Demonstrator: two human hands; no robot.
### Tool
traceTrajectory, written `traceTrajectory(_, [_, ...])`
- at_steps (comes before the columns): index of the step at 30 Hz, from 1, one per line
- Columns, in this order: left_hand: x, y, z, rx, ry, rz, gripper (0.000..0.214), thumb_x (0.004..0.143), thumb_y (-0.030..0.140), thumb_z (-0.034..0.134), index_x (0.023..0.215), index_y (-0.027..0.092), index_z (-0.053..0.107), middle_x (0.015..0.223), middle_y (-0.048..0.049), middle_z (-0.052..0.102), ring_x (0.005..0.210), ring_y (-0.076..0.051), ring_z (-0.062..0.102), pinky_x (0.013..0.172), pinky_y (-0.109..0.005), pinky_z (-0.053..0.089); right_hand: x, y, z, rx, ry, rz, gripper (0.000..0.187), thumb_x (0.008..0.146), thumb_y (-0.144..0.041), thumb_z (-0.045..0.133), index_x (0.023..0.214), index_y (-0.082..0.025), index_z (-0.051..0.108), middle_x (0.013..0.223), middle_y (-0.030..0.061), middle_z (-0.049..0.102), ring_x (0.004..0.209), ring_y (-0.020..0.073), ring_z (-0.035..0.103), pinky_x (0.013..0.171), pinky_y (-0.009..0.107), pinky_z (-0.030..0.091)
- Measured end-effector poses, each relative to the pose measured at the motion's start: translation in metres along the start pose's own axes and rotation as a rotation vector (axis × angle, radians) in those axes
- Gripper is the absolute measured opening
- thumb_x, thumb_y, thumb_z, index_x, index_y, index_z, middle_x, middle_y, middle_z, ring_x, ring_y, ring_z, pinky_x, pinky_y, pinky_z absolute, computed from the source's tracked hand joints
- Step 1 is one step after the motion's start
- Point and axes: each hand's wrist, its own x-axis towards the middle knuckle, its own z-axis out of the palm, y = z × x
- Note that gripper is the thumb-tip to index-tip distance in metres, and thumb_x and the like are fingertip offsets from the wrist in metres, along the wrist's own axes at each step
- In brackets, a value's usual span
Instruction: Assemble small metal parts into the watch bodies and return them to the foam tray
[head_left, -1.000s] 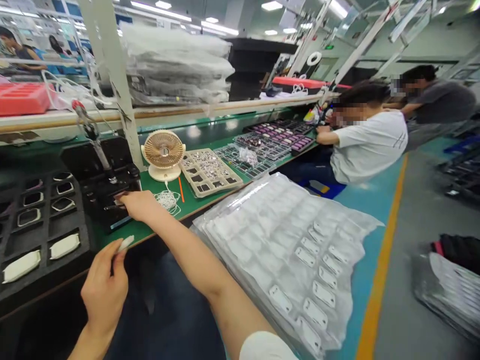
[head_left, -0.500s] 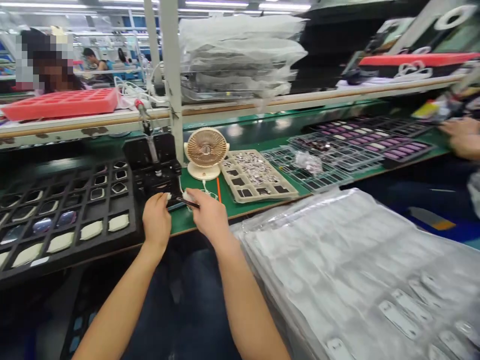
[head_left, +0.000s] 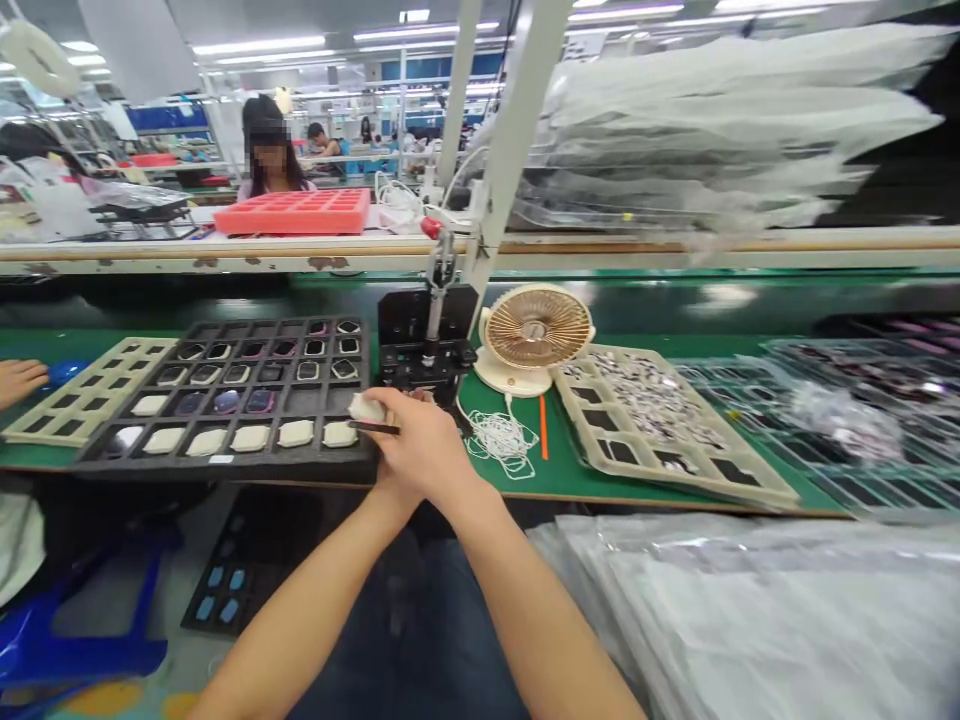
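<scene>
My right hand [head_left: 429,440] is closed, with a thin dark stick-like tool [head_left: 375,428] sticking out to the left. At its fingertips is a small whitish piece [head_left: 366,407], close above the front right corner of the black tray [head_left: 300,468]. My left hand [head_left: 394,475] lies behind and below the right one, its fingers hidden. Just beyond both hands stands a black clamp fixture [head_left: 427,340] with a metal plunger and red-tipped lever. In the tray's compartments sit cream-coloured rounded pieces [head_left: 250,438] and dark-framed watch-like pieces [head_left: 307,371].
Right of the fixture are a small fan [head_left: 536,335], a tangled white cable [head_left: 501,442], an orange stick [head_left: 544,428] and a beige tray of small parts [head_left: 652,400]. Plastic-wrapped trays [head_left: 787,610] lie at front right. Another person's hand [head_left: 21,380] is at far left.
The view has swung left, bringing the whole black tray into sight. My right hand has moved across in front of my left, toward the tray's corner, the dark tool still in it.
</scene>
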Motion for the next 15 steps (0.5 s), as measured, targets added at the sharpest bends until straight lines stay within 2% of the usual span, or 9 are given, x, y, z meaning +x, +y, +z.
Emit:
traceTrajectory(3, [0.001,-0.003,0.003,0.057,-0.019,-0.027,0.063,0.1,0.033,0.063,0.161,0.031,0.046,0.165,-0.0102,0.048,0.158,-0.038,0.034,0.131,-0.059,0.03,0.052,-0.029,0.023,-0.208,-0.17,-0.031,0.032,0.095,-0.035,0.075,0.126,-0.028,0.072,0.116,0.0102,0.081,0.108,0.0325,0.077,0.096,0.044,0.057])
traceTrajectory(5, [0.0,-0.004,0.003,0.067,-0.032,-0.005,0.064,0.101,0.033,0.062,0.162,0.025,0.044,0.163,-0.0135,0.051,0.158,-0.038,0.035,0.132,-0.057,0.029,0.07,-0.034,0.032,-0.258,-0.215,-0.046,0.024,0.094,-0.031,0.076,0.117,-0.023,0.075,0.109,0.0139,0.081,0.101,0.0327,0.078,0.09,0.042,0.058])
traceTrajectory(7, [-0.001,-0.003,0.0,0.064,-0.034,0.018,0.058,0.102,0.03,0.06,0.159,0.024,0.049,0.156,-0.0145,0.058,0.154,-0.038,0.042,0.13,-0.055,0.034,0.072,-0.032,0.031,-0.254,-0.211,-0.08,0.013,0.092,-0.025,0.076,0.104,-0.024,0.079,0.111,0.0116,0.081,0.101,0.0313,0.078,0.087,0.039,0.059])
traceTrajectory(9, [-0.001,-0.001,-0.002,0.06,-0.02,0.022,0.049,0.104,0.025,0.054,0.153,0.023,0.055,0.146,-0.015,0.065,0.149,-0.037,0.049,0.126,-0.054,0.04,0.063,-0.028,0.017,-0.249,-0.179,-0.105,0.015,0.094,-0.02,0.07,0.101,-0.028,0.08,0.119,0.0056,0.08,0.107,0.0294,0.077,0.087,0.037,0.059])
traceTrajectory(11, [-0.001,0.001,-0.005,0.055,0.005,0.02,0.046,0.105,0.024,0.051,0.15,0.019,0.057,0.143,-0.017,0.067,0.147,-0.037,0.051,0.125,-0.054,0.041,0.052,-0.026,-0.012,-0.229,-0.055,-0.109,0.02,0.094,-0.017,0.066,0.1,-0.03,0.079,0.117,0.0017,0.08,0.107,0.0275,0.076,0.086,0.038,0.059])
traceTrajectory(12, [-0.001,0.002,-0.006,0.052,0.018,0.023,0.046,0.105,0.025,0.052,0.15,0.016,0.057,0.145,-0.0181,0.066,0.148,-0.038,0.049,0.126,-0.055,0.039,0.05,-0.025,-0.03,-0.205,0.073,-0.116,0.019,0.093,-0.017,0.064,0.098,-0.029,0.078,0.113,0.0015,0.081,0.104,0.0264,0.076,0.086,0.038,0.059])
traceTrajectory(15, [-0.001,0.004,-0.01,0.04,0.052,0.054,0.053,0.105,0.033,0.053,0.152,0.009,0.052,0.157,-0.02,0.055,0.153,-0.04,0.041,0.13,-0.056,0.032,0.071,-0.021,-0.085,-0.13,0.612,-0.158,0.015,0.098,-0.026,0.061,0.089,-0.023,0.073,0.099,0.0046,0.079,0.092,0.0233,0.075,0.087,0.038,0.057])
